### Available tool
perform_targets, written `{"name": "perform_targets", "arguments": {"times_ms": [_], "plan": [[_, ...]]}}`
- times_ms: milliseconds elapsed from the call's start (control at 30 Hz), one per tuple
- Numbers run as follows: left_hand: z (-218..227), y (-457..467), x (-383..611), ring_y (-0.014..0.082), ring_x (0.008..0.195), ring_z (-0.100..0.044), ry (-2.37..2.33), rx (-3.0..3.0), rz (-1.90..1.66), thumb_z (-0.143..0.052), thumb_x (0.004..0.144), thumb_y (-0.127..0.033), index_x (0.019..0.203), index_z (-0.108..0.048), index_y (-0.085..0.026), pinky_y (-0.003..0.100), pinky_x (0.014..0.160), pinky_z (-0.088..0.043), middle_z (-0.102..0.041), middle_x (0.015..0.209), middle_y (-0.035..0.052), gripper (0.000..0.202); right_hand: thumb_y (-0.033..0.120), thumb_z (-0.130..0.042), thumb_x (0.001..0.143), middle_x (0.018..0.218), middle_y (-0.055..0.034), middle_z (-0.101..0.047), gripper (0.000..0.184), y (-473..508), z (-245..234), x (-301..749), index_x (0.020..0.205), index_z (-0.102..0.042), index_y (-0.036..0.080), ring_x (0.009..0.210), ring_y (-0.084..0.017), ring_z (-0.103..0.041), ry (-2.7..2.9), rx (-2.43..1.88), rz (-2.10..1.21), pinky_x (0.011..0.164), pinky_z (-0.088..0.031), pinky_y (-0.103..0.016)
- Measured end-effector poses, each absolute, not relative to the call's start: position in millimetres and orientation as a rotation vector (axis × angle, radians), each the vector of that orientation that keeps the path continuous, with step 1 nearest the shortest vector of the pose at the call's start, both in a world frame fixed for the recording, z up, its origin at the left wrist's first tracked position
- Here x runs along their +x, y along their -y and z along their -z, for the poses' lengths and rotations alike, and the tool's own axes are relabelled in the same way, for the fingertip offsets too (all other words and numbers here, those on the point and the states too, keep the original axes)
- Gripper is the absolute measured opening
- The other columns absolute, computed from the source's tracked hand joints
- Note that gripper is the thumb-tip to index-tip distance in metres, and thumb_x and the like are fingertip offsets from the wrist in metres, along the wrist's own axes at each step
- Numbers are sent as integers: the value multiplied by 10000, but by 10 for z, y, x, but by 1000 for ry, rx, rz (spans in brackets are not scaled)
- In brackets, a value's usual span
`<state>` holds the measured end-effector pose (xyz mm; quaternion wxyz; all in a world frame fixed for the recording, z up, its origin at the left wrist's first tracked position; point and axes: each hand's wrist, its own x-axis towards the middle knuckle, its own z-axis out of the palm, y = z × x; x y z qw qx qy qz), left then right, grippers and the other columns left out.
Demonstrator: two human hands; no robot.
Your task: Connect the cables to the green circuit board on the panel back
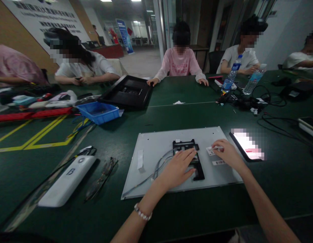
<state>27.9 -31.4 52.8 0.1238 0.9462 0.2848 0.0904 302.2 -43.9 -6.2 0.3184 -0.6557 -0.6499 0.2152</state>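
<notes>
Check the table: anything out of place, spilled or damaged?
A loose white scrap lies alone on the green table beyond the grey panel, like litter; dark cables at the right lie in a tangle by the plastic bottles. No spill or damage visible.

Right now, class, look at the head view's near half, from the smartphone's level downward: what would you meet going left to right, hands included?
White power bank, eyeglasses, white strip, left hand, right hand, smartphone with lit screen, white-and-dark device at the right edge.
</notes>
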Motion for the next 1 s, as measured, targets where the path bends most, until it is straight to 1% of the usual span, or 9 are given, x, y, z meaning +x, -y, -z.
{"name": "perform_targets", "arguments": {"times_ms": [67,133,233,300,400,500,700,867,1000], "plan": [[-464,332,310,200,1337,-312,-823,2794,-235,-457,905,-350,1421,-225,-228,411,1104,-259,-313,1474,52,578,211,-537,754,951,-63,-618,119,441,81,3015,811,-641,204,855,-187,-611,1700,-1691,-582,730,-494,-309],[-408,339,327,196,1329,-324,-817,2831,-218,-454,905,-354,1411,-249,-216,409,1111,-236,-338,1460,61,564,221,-531,767,899,-53,-641,137,453,85,2986,848,-641,206,813,-181,-620,1669,-1664,-625,728,-492,-313],[-357,340,341,189,1316,-344,-829,2875,-213,-436,911,-362,1396,-283,-203,400,1113,-220,-366,1443,64,533,256,-527,791,900,-47,-668,193,477,69,2904,939,-639,209,763,-174,-634,1571,-1637,-725,703,-497,-309],[-341,340,346,188,1311,-350,-841,2894,-216,-421,916,-368,1389,-296,-197,396,1111,-218,-374,1438,62,518,275,-527,794,906,-52,-675,204,488,53,2844,946,-642,201,740,-171,-639,1528,-1608,-769,688,-502,-306],[-327,338,349,185,1309,-348,-843,2916,-211,-413,919,-377,1394,-286,-188,385,1109,-216,-374,1438,61,527,272,-525,791,916,-60,-669,203,494,31,2807,927,-656,197,754,-175,-631,1578,-1602,-668,696,-501,-311],[-319,339,348,182,1314,-341,-843,2943,-193,-399,925,-387,1402,-270,-189,377,1109,-214,-366,1444,56,532,263,-524,792,951,-65,-643,217,495,18,2859,947,-664,203,778,-176,-616,1654,-1667,-524,706,-495,-317],[-347,349,351,177,1318,-332,-842,2954,-165,-368,937,-395,1408,-259,-185,374,1109,-204,-360,1449,58,528,252,-574,758,992,-73,-603,213,516,-2,2962,943,-669,203,860,-182,-607,1760,-1691,-630,749,-489,-308],[-357,350,353,181,1323,-324,-837,2949,-159,-367,937,-386,1411,-254,-185,376,1108,-202,-350,1454,60,527,216,-557,748,853,-43,-646,153,532,-17,2909,877,-638,202,729,-158,-613,1719,-1663,-748,682,-492,-294],[-341,350,349,188,1321,-326,-836,2947,-170,-375,934,-380,1411,-252,-188,383,1108,-196,-361,1447,63,528,223,-561,737,789,-31,-673,150,537,-4,2884,866,-636,206,725,-167,-631,1608,-1666,-794,683,-499,-300]]}}
